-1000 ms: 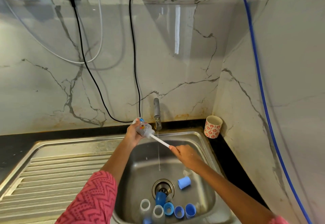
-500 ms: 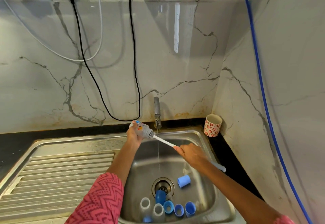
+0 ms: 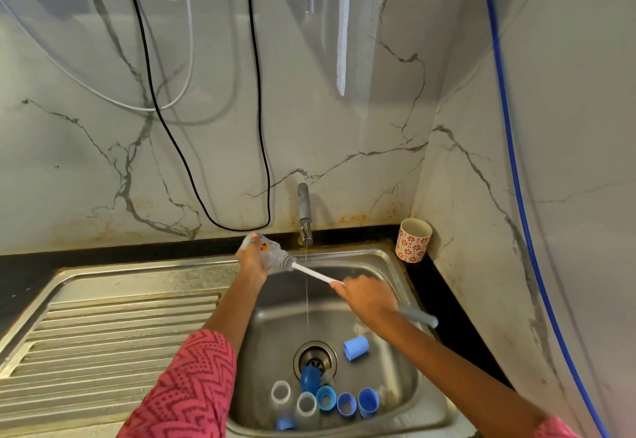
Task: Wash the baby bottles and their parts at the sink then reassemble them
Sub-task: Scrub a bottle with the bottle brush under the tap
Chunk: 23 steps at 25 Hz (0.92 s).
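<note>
From the head view, the left hand [image 3: 253, 258] grips a clear plastic bottle [image 3: 265, 250] with small coloured prints, its fingers curled round the body. The bottle is held over the back-left rim of the sink [image 3: 389, 265], tilted, with its mouth toward the right. The right hand [image 3: 370, 298] is closed round the handle of a brush [image 3: 315, 272]. The brush has a thin white straight shaft and a grey thicker end that comes out behind the hand, over the right rim. Its grey bristles sit at the bottle mouth, partly inside.

A thin stream of water [image 3: 306, 286] falls from the grey metal tap [image 3: 304, 212], between the two hands, down to the round drain [image 3: 315, 358].

The sink is of steel, dull and a little stained, with a ribbed drainboard [image 3: 103, 334] on the left. In the basin, a light blue cap [image 3: 356, 348] lies on its side, just right of the drain. Near the front wall are two clear bottles [image 3: 306, 405] with open mouths, and beside them several blue round rings and caps [image 3: 347, 403]. One dark blue piece [image 3: 309, 377] touches the drain edge.

On the black counter in the corner stands a cup [image 3: 413, 239], white with red flowers. The wall is glossy marble with grey veins; black and white cables [image 3: 165, 124] hang on it, and a blue hose [image 3: 516, 179] runs down the right wall.
</note>
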Each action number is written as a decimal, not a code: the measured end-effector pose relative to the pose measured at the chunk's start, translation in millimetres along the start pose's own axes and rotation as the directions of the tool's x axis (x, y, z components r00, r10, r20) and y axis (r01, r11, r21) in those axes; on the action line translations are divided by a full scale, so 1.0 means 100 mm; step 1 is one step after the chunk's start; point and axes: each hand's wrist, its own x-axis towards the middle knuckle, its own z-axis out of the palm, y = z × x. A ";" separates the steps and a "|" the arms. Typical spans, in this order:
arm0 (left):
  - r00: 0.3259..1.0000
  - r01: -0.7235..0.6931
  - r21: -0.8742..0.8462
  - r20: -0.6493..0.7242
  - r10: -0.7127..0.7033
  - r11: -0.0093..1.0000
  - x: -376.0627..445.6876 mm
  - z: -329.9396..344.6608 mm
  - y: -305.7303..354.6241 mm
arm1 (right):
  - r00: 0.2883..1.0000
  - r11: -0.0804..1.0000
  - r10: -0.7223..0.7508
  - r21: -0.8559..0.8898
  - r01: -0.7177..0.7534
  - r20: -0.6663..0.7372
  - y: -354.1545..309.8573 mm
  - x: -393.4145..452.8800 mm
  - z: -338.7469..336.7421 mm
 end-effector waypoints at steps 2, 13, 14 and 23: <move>0.999 0.032 0.055 -0.002 -0.032 0.998 0.03 -0.01 -0.04 | 0.989 0.984 -0.081 -0.166 0.060 -0.126 0.01 0.01 -0.05; 0.995 0.003 0.016 -0.099 -0.001 1.000 0.04 -0.06 -0.12 | 0.964 0.922 0.114 0.336 -0.193 0.239 -0.09 0.14 0.00; 0.995 -0.004 -0.001 -0.099 0.004 1.000 0.01 -0.04 -0.13 | 0.963 0.926 0.115 0.324 -0.193 0.244 -0.06 0.16 -0.05; 0.978 -0.101 0.087 -0.177 0.115 0.991 -0.02 -0.02 -0.19 | 0.982 0.991 0.130 0.023 -0.134 0.136 -0.02 0.10 -0.17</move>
